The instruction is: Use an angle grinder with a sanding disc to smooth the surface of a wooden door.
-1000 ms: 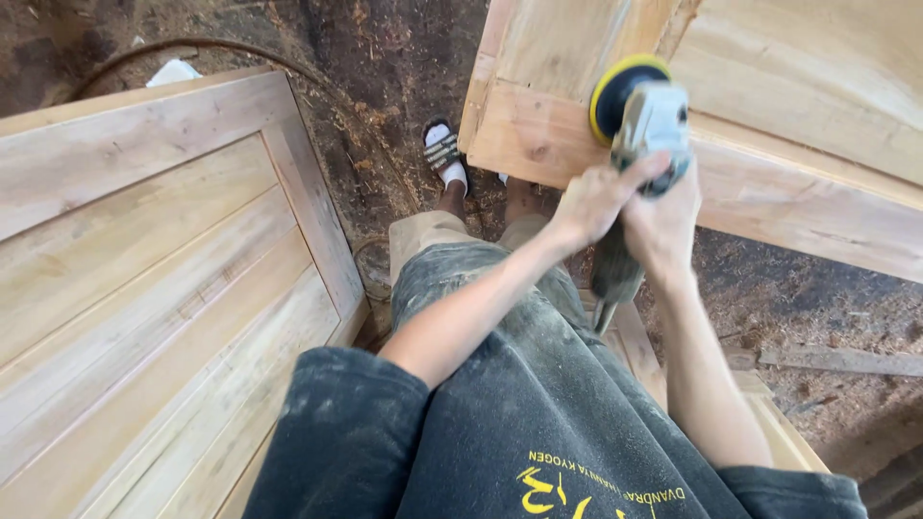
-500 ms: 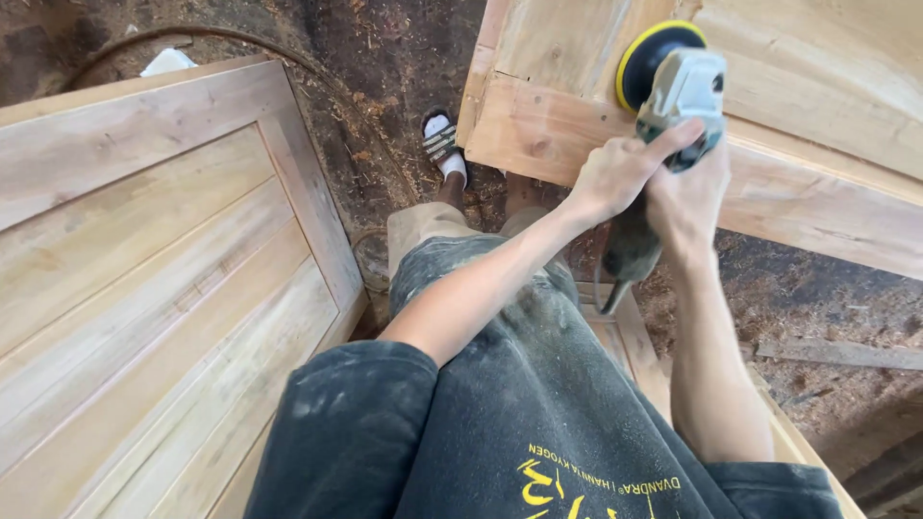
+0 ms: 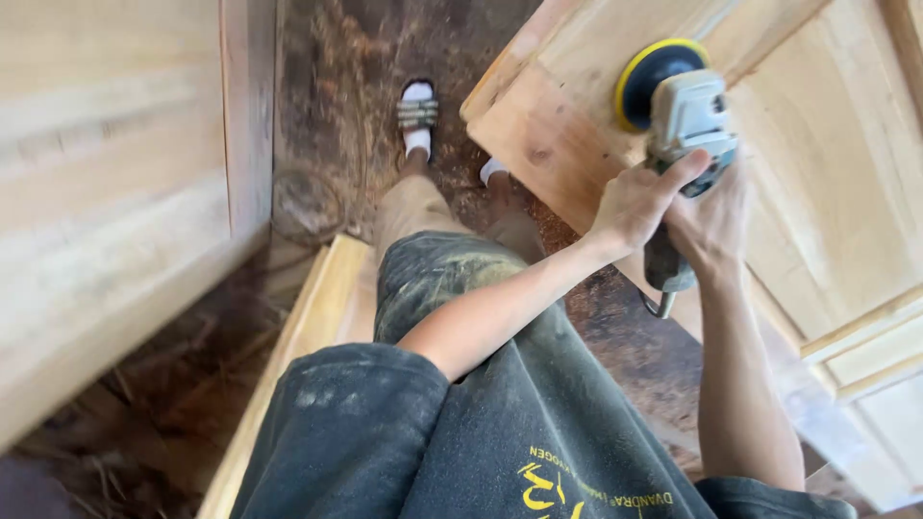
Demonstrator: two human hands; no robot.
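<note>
Both hands are closed around a grey sander (image 3: 687,120): the left hand (image 3: 639,204) wraps the body from the near side with the thumb laid up along the casing, and the right hand (image 3: 713,216) grips it from behind, lower on the handle, fingers curled tight as far as can be seen. The sander's yellow-rimmed pad (image 3: 646,82) sits tilted against the pale wooden door panel (image 3: 827,163), just in from that panel's lower left corner. With the pad on edge rather than flat, it could dig a groove or scallop into the panel, and near the corner it could catch the edge and kick sideways toward the hands. A short stub of cord (image 3: 663,306) hangs from the tail of the sander, below the panel's edge; if it swings under the pad or snags on the corner, it could be cut or jerk the tool. The person's foot in an open sandal (image 3: 417,113) stands on the sawdust-covered ground (image 3: 327,86) left of the panel's corner, so loose dust there could let it slip, and bare toes sit exposed if the tool drops. Another wooden panel (image 3: 106,192) leans well to the left of the door panel, leaving little room to step aside.
</note>
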